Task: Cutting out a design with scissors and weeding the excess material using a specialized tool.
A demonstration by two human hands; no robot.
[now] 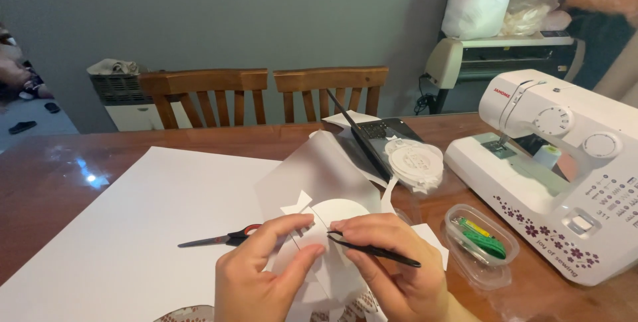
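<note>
Bottom centre of the frame, the left hand (262,272) pinches the white cut paper shape (332,229) flat so it won't slide. The right hand (392,262) grips a thin black pen (375,251), tip on that paper. Red-handled scissors (216,237) lie just left on the big white sheet (133,229), handy. The white sewing machine (558,169) sits at right.

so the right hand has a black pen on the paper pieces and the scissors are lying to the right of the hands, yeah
Not quite. The head view shows the scissors lying to the left of the hands, on the big white sheet. The rest holds: the right hand has a black pen on the paper pieces.
</note>
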